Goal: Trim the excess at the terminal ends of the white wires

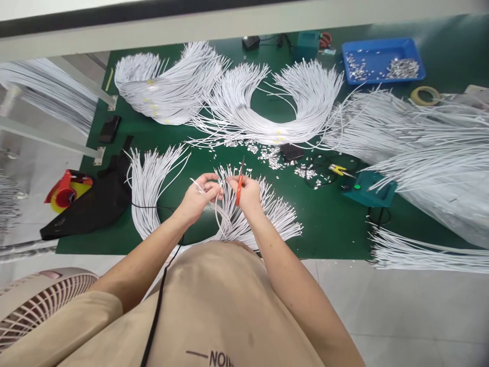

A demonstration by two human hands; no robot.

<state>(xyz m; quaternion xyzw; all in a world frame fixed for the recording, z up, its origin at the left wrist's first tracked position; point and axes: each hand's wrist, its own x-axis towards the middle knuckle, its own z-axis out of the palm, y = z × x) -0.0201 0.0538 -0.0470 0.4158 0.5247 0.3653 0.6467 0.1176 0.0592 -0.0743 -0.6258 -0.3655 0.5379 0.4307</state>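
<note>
Two bare hands meet over a near bundle of white wires point(233, 219), which curves in a U on a green table point(324, 224), left of a blue tray point(372, 48) and closer to the person than it. Each wire is probably light and springy, easily bent but quick to straighten; the smooth covering may slip, and the fine tips look easiest to spoil. A pinch just below the tip, on the white covering, seems the surest hold. The wires are slim, their ends fanned like a loose brush. The left hand point(202, 196) curls its fingers toward the thumb, a slim pale strip point(197, 185) across them; whether they pinch a wire cannot be told. The right hand point(246, 192) has its fingers gathered around a red-orange tool point(239, 191) with a thin dark point. Small silvery pieces point(273, 155) lie scattered left of the tray, nearer the person.
</note>
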